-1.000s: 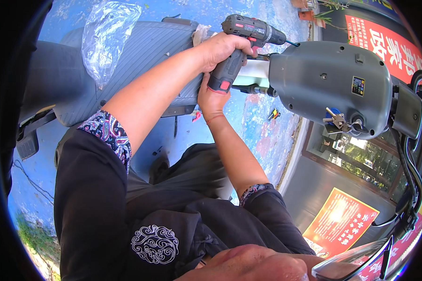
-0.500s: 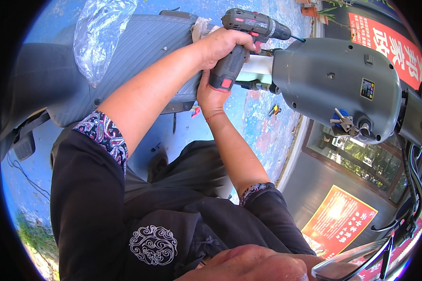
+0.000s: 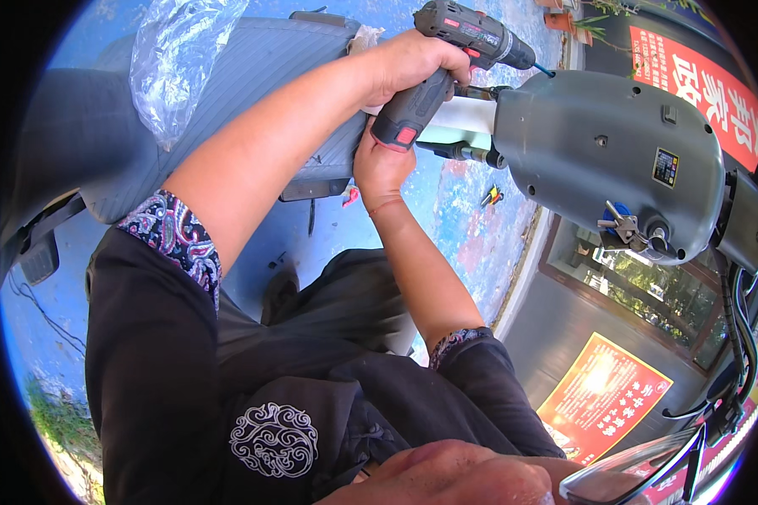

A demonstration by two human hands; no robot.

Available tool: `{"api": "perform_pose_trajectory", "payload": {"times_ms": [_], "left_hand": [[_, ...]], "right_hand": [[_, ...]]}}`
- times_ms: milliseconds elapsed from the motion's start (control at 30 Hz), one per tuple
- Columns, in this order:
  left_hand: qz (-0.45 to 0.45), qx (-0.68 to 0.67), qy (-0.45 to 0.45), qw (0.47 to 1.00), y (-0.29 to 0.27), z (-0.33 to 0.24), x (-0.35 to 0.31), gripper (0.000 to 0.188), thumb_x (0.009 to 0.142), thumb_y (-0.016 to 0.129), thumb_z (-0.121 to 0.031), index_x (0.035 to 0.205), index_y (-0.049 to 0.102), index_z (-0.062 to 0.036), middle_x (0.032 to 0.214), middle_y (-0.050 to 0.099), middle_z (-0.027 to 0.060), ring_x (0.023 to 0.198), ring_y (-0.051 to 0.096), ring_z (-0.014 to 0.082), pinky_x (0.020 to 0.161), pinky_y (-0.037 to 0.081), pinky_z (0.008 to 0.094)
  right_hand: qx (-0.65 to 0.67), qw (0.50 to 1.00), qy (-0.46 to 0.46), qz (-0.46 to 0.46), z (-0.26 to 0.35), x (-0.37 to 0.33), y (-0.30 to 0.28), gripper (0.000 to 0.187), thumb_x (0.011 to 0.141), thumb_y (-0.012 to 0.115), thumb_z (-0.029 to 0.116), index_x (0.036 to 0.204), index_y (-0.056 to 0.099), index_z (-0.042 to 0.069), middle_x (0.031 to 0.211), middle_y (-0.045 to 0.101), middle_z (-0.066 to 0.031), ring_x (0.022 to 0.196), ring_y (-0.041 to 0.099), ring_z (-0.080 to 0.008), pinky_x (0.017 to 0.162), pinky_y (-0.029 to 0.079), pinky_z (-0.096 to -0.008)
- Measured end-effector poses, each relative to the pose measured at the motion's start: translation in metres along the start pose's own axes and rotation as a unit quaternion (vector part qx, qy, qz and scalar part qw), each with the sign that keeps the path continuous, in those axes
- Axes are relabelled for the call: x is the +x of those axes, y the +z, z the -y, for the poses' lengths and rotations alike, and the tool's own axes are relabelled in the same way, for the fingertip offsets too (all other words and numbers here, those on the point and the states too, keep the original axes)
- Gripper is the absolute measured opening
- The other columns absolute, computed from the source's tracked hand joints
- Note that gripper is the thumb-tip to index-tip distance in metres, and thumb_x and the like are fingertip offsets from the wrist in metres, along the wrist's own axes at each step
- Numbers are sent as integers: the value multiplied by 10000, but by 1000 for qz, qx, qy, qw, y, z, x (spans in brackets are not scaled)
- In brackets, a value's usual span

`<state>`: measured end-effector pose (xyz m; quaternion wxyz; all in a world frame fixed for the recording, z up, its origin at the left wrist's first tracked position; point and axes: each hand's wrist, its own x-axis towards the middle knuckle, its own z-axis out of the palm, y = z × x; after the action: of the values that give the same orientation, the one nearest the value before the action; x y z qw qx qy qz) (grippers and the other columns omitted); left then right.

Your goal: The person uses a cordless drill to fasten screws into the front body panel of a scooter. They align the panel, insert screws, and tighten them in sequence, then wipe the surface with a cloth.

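My left hand is wrapped round the handle of a black and red cordless drill. The drill's thin teal bit points right, its tip at the upper edge of a grey scooter panel. My right hand is closed at the drill's battery end from below; its fingers are mostly hidden behind the drill and my left arm. A bunch of keys hangs at the lock on the panel's lower right. Several dark screw holes show on the panel.
A ribbed grey footboard lies under my left forearm, with a clear plastic bag on it. A dark seat is at the far left. A small yellow and black object lies on the blue floor. Cables hang at right.
The drill has shifted slightly up and to the right with my left hand, tilting a little. My right hand has stayed nearly in place. The whole view has shifted slightly.
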<state>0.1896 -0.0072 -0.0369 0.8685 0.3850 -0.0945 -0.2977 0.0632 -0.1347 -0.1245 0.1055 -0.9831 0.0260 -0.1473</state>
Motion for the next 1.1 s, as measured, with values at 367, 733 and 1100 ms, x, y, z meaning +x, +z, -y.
{"api": "perform_pose_trajectory", "payload": {"times_ms": [367, 733, 1100], "left_hand": [[8, 6, 5, 1000, 0, -5, -4, 249, 758, 754, -219, 962, 753, -76, 876, 706, 57, 738, 639, 156, 673, 555, 335], [14, -11, -10, 1000, -8, -5, -7, 295, 785, 734, -251, 1015, 742, -66, 835, 691, 68, 700, 646, 153, 627, 551, 324], [-10, -53, -28, 998, -20, 2, -27, 333, 821, 713, -239, 1065, 720, -12, 830, 695, 107, 728, 675, 176, 685, 564, 327]], "right_hand": [[19, 999, 19, -28, 2, -1, 2, 201, 959, 695, 240, 895, 687, 49, 779, 691, -210, 730, 680, -457, 635, 525, -508], [-6, 999, -21, -35, -6, -2, 2, 157, 852, 723, 216, 815, 654, 79, 743, 666, -165, 732, 663, -420, 633, 515, -515], [29, 999, -11, -22, 0, -2, 0, 206, 894, 714, 271, 930, 631, 86, 769, 668, -173, 739, 663, -404, 660, 506, -513]]}}
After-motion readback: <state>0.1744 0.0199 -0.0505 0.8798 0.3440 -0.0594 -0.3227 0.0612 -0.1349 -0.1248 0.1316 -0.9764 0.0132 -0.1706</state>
